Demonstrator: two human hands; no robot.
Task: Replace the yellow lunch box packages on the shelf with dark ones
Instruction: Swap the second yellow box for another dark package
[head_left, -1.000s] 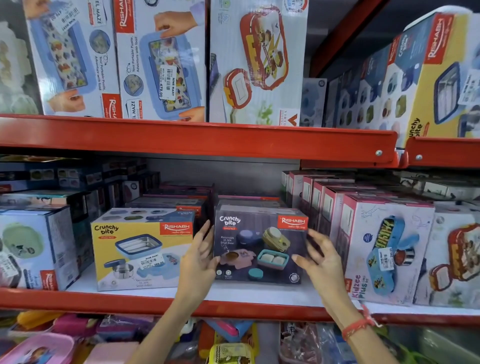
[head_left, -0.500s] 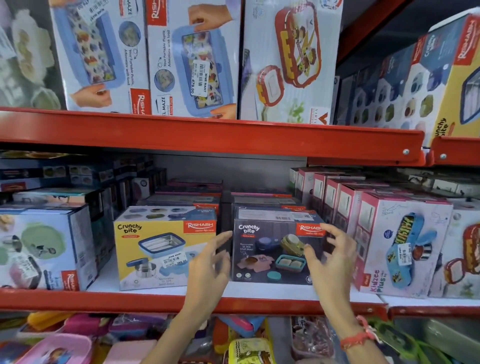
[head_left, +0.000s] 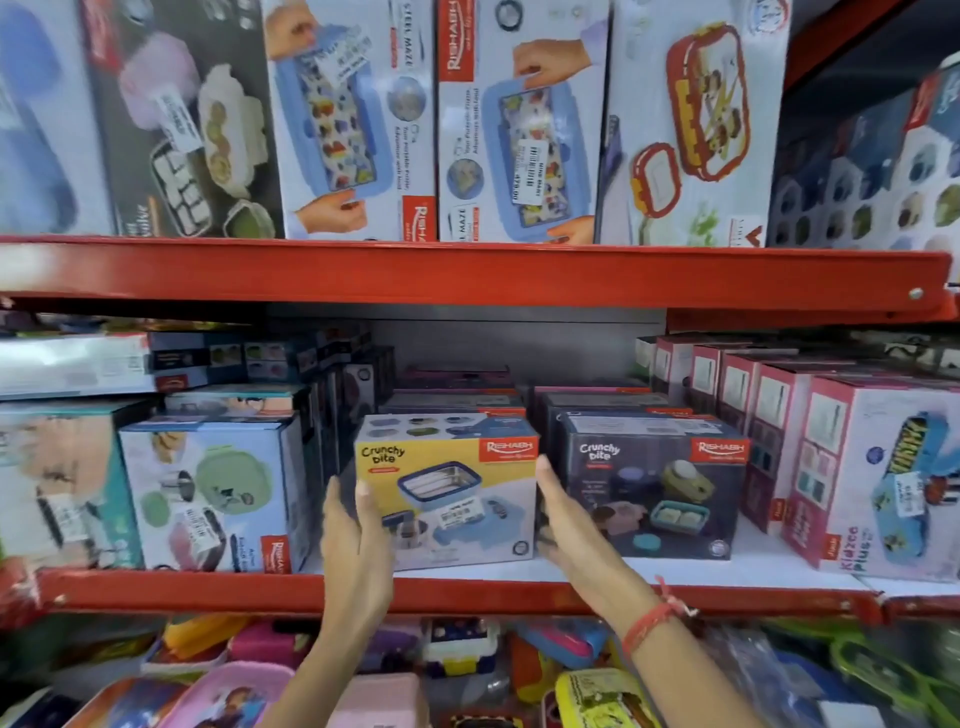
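Two hands on the yellow box (head_left: 447, 488), one per side; left hand (head_left: 353, 525) flat against its left face, thumb over the front edge, right hand (head_left: 563, 519) pressed to its right face, fingers pointing up and back into the gap. Clamped between both palms, neither hand curled shut. Sits at front of the middle shelf (head_left: 467, 592), base on the white shelf board as far as can be seen, upright, front face toward camera, price sticker low on the front. Just right of it: dark box (head_left: 652, 493), same print layout, upright, set a little further back, narrow gap between the two filled by the right hand. Behind both: rows of flat-stacked boxes, mostly dark and pink tops, detail too blurred to read. Left of the yellow box: white box with green lunch box picture (head_left: 213, 493), near but apart. Far right: pink and white boxes (head_left: 878, 478) lined up edge-on. Red thread band (head_left: 649, 621) on the right wrist. Upper shelf (head_left: 467, 270) loaded with tall white and blue boxes standing upright. Below the middle shelf: loose coloured plastic lunch boxes, blurred
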